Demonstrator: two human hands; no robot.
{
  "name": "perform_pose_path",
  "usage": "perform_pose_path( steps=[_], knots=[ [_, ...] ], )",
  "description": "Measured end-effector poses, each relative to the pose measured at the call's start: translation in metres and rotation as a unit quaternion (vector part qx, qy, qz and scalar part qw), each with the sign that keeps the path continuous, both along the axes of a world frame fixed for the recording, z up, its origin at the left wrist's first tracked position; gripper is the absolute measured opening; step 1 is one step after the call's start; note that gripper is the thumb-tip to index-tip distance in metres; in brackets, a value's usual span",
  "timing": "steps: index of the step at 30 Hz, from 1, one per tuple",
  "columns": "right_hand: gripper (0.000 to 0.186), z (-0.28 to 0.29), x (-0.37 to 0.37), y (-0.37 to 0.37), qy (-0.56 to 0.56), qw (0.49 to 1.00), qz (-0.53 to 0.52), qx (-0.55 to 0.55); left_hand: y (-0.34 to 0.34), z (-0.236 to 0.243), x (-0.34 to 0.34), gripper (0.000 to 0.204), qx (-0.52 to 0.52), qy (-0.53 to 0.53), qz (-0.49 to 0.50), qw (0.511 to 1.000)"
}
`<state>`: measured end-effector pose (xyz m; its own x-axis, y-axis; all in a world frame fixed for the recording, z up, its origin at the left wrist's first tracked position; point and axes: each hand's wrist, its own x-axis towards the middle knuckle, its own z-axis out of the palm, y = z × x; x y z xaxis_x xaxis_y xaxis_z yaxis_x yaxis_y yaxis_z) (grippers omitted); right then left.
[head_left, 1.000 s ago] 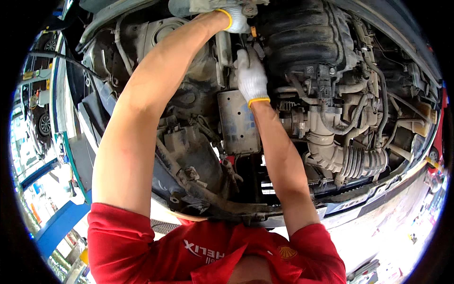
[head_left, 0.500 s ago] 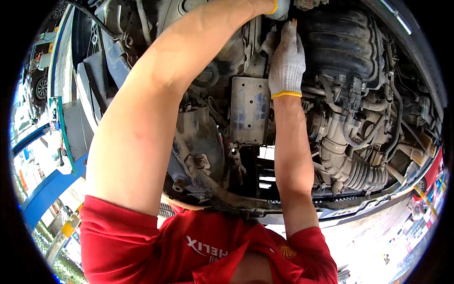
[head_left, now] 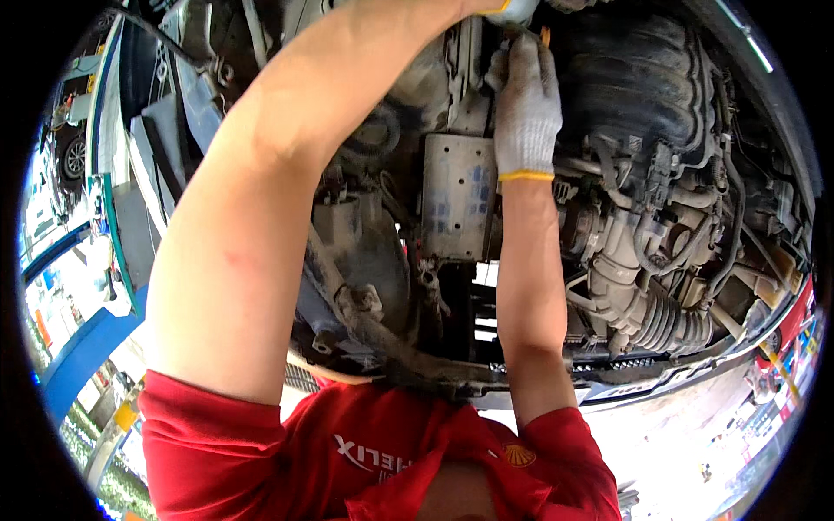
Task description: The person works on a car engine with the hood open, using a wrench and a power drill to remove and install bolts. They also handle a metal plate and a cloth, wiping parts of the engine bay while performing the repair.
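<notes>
1. Right hand (head_left: 526,108), in a white knitted work glove with a yellow cuff band, is raised against the underside of the engine, fingers pointing up. They curl closed around a small orange-tipped part (head_left: 545,36) near the top edge of the view; what sort of part it is cannot be told.
2. Left hand (head_left: 512,9), in the same kind of glove, is almost wholly cut off by the upper rim of the picture; only a strip of the yellow cuff and a little white fabric show, just above the right hand's fingertips. Whether its grip is wide, narrow or closed on anything cannot be told.
3. Left forearm crosses the view diagonally from the red short sleeve (head_left: 208,434) at lower left up to the top centre, covering much of the engine bay behind it.
4. Flat, dull-grey rectangular metal plate (head_left: 458,208), marked with faint blue patches, hangs just beside the right wrist, on its left.
5. Black ribbed moulded plastic housing (head_left: 634,87) lies just to the right of the right hand.
6. Grey corrugated rubber boot (head_left: 665,323) sits lower right, well apart from both hands.
7. Dirty rounded grey cast-metal casing (head_left: 365,260) shows beneath the left forearm, left of the plate.
8. Blue-painted steel lift post (head_left: 82,352) stands at the far left rim.
</notes>
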<state>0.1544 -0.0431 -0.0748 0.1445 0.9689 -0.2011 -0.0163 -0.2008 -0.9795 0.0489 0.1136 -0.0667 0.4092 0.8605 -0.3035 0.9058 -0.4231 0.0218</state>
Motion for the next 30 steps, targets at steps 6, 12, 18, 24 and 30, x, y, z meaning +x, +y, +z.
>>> perform_pose_path(
  steps=[6,12,18,24,30],
  knots=[
    [0.036,-0.122,0.013,0.021,0.057,0.997,-0.025,-0.049,0.008,0.002,0.028,0.044,0.010,-0.022,-0.035,0.999],
    [0.040,-0.079,0.013,0.027,-0.399,0.915,0.059,0.019,0.007,-0.003,0.020,0.043,0.008,-0.010,-0.038,0.999],
    [0.062,-0.055,0.019,0.016,-0.179,0.980,0.061,-0.059,0.008,-0.009,0.021,0.042,0.008,-0.018,-0.041,0.999],
    [0.077,-0.074,-0.001,0.041,-0.271,0.950,0.021,-0.154,0.010,-0.020,0.028,0.042,0.008,-0.011,-0.060,0.998],
    [0.046,-0.026,0.011,0.004,-0.224,0.974,0.026,0.001,0.017,-0.025,0.018,0.041,0.006,0.001,-0.055,0.998]
  ],
)
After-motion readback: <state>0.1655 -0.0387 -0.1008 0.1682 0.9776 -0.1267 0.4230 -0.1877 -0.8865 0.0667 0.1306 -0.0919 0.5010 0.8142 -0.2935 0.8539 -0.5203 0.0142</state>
